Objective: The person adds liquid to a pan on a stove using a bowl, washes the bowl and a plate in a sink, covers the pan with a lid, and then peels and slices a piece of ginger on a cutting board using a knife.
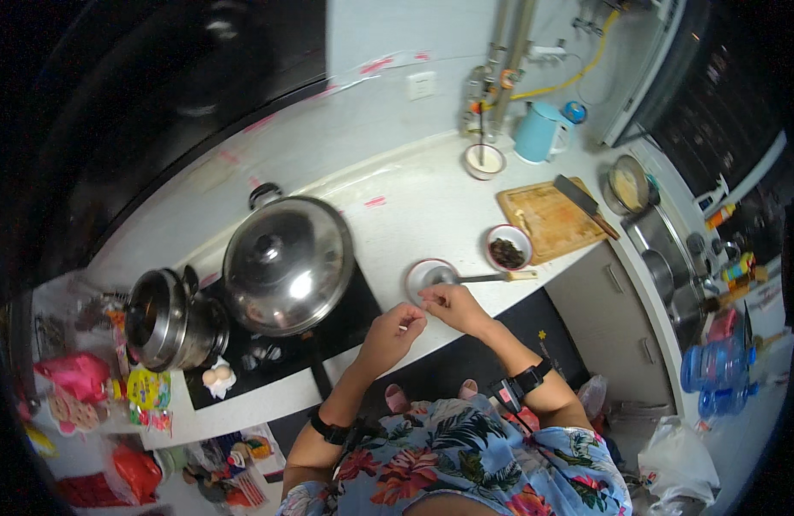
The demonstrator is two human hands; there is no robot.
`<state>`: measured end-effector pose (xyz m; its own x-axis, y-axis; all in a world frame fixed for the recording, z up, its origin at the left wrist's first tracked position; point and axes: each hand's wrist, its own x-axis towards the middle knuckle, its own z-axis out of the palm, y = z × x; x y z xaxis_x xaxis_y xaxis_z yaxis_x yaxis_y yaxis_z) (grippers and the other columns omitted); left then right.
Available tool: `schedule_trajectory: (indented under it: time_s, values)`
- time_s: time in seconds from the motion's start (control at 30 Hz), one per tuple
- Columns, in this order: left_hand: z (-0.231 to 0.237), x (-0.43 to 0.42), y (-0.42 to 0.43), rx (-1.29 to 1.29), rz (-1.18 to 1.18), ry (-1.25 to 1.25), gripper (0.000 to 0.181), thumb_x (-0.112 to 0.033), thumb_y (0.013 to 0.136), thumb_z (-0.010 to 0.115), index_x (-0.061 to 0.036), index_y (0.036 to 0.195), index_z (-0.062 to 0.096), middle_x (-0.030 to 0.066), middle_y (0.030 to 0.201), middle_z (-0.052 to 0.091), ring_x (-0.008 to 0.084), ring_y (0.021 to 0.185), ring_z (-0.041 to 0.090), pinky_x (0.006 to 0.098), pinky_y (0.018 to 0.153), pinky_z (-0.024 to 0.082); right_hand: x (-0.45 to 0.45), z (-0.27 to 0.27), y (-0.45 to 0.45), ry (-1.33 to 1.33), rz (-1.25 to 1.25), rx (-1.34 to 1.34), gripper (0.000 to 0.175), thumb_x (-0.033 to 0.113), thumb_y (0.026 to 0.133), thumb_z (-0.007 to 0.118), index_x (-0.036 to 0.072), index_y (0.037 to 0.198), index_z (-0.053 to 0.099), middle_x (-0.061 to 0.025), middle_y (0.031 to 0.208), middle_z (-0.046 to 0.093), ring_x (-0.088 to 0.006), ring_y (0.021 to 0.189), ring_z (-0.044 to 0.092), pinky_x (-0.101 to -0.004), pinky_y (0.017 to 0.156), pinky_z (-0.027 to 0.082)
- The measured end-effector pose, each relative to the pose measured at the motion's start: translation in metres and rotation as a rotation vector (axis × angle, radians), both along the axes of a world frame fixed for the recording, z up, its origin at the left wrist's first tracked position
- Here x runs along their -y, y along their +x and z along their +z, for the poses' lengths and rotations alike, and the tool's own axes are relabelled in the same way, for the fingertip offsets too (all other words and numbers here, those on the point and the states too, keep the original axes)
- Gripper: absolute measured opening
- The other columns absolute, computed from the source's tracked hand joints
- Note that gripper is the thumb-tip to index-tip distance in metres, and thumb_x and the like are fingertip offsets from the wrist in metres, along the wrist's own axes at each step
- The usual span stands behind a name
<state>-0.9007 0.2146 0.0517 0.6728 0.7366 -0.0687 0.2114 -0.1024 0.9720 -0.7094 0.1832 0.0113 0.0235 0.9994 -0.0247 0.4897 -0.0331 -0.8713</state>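
Both my hands meet above the counter's front edge, fingertips close together. My left hand (391, 335) is curled with a small white piece (403, 327) showing between its fingers; what the piece is cannot be made out. The fingers of my right hand (460, 308) are bent and pinched near the left fingertips; whether they hold anything is unclear. Just beyond the hands stands a red-rimmed white bowl (412, 273), partly covered by them. A metal ladle (480, 279) rests across it, its handle pointing right. Nearby is a bowl of dark chopped food (507, 253).
A lidded wok (287, 258) and a steel pot (177, 316) stand on the black cooktop (351, 326), with eggs (217, 375) at its edge. A cleaver (576, 196) lies on the cutting board (545, 226). Behind are a bowl of white mixture (490, 161) and a blue kettle (536, 134).
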Motion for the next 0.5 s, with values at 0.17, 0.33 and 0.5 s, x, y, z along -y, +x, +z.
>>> schedule_trajectory:
  time_s: [0.17, 0.33, 0.5]
  values:
    - [-0.026, 0.019, 0.104, -0.012, -0.195, -0.106, 0.016, -0.019, 0.094, 0.055, -0.0034, 0.099, 0.058, 0.0013, 0.088, 0.062, 0.0097, 0.082, 0.059, 0.0248, 0.073, 0.048, 0.063, -0.018, 0.099, 0.016, -0.19, -0.166, 0.028, 0.015, 0.087, 0.064, -0.002, 0.108, 0.064, -0.008, 0.081, 0.067, -0.0106, 0.068, 0.058, -0.026, 0.063, 0.048]
    - [-0.045, 0.05, 0.215, -0.012, -0.265, -0.251, 0.015, -0.016, 0.092, 0.057, -0.0016, 0.096, 0.057, 0.0026, 0.085, 0.061, 0.0097, 0.076, 0.058, 0.0243, 0.07, 0.047, 0.13, -0.029, 0.2, 0.0, -0.385, -0.145, 0.026, 0.017, 0.086, 0.065, -0.002, 0.105, 0.065, -0.0069, 0.074, 0.066, -0.0101, 0.064, 0.059, -0.0262, 0.06, 0.049]
    - [-0.06, 0.077, 0.306, -0.05, -0.411, -0.31, 0.017, -0.02, 0.094, 0.056, -0.0036, 0.099, 0.057, 0.0017, 0.086, 0.061, 0.0085, 0.078, 0.057, 0.0222, 0.069, 0.046, 0.184, -0.037, 0.283, -0.079, -0.521, -0.22, 0.024, 0.014, 0.087, 0.064, 0.001, 0.107, 0.065, -0.0045, 0.079, 0.066, -0.0092, 0.065, 0.06, -0.0242, 0.061, 0.049]
